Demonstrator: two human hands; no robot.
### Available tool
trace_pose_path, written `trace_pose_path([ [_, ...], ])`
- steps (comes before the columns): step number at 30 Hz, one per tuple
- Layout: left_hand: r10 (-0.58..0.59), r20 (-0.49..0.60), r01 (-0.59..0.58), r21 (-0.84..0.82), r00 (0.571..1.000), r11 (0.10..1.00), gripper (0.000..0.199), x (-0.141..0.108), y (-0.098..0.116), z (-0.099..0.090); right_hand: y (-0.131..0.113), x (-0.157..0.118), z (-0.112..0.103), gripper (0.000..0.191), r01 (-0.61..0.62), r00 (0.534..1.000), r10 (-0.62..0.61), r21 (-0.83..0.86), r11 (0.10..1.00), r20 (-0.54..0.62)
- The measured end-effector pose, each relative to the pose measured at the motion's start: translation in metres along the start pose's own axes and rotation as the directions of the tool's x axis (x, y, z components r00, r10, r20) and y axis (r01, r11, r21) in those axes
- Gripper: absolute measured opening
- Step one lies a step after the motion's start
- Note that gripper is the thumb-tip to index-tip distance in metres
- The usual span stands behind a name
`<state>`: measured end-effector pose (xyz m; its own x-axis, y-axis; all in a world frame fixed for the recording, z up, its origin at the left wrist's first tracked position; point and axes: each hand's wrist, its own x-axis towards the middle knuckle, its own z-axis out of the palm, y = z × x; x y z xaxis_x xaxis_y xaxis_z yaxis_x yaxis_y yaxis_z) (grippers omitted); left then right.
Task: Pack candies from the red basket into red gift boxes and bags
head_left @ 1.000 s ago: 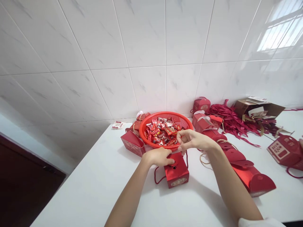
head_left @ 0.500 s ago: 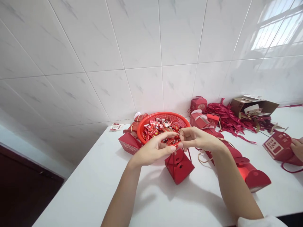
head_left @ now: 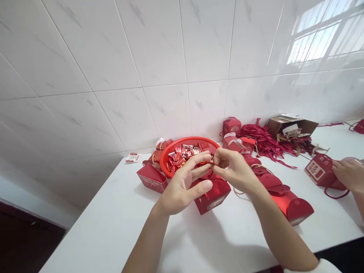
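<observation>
A small red gift box (head_left: 214, 197) with a pale printed emblem hangs or stands tilted beneath my hands; I cannot tell if it touches the table. My right hand (head_left: 234, 168) is closed in a pinch on the box's dark red cord at its top. My left hand (head_left: 183, 185) faces it with fingers stretched out and thumb apart, its fingertips beside the pinched cord. The left fingers and thumb hide part of the box top. Right behind my hands is a red plastic basket (head_left: 164, 163) of wrapped candies (head_left: 179, 157).
Another open red box (head_left: 152, 178) lies left of the basket, near paper cards (head_left: 133, 158). A row of red boxes (head_left: 290, 204) runs along the right. Farther back are crimson ribbons (head_left: 260, 140) and a cardboard box (head_left: 292, 127). Another person's hand (head_left: 348, 172) holds a red box (head_left: 321, 170).
The red box has turned and risen a little, now showing its printed side. My left thumb has moved away from the right fingertips. The view has shifted slightly right.
</observation>
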<state>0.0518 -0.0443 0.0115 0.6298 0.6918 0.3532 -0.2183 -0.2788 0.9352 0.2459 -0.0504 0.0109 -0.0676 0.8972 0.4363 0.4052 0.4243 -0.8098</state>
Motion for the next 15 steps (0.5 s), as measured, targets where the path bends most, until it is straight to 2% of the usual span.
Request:
trace_pose_path([
  [3,0.058,-0.048,-0.056,0.029,0.997,0.998,0.044,-0.003,0.003,-0.008,-0.016,0.003,-0.024,0.014,0.039,0.985,-0.040,-0.011,0.999,-0.168],
  [6,0.132,-0.134,-0.114,0.138,0.982,0.984,0.037,-0.004,0.006,-0.022,-0.032,0.010,-0.063,0.018,0.032,0.943,-0.054,-0.071,0.997,-0.329],
  [9,0.194,-0.239,-0.123,0.285,0.951,0.951,0.035,-0.005,0.010,-0.036,-0.040,0.019,-0.105,0.023,-0.028,0.890,-0.046,-0.154,0.988,-0.455],
  [12,0.241,-0.353,-0.064,0.445,0.904,0.893,0.038,-0.008,0.015,-0.051,-0.034,0.027,-0.144,0.027,-0.109,0.855,-0.030,-0.236,0.966,-0.518],
  [15,0.290,-0.479,0.058,0.588,0.829,0.807,0.042,-0.013,0.016,-0.069,-0.012,0.036,-0.178,0.022,-0.283,0.845,0.092,-0.296,0.912,-0.527],
])
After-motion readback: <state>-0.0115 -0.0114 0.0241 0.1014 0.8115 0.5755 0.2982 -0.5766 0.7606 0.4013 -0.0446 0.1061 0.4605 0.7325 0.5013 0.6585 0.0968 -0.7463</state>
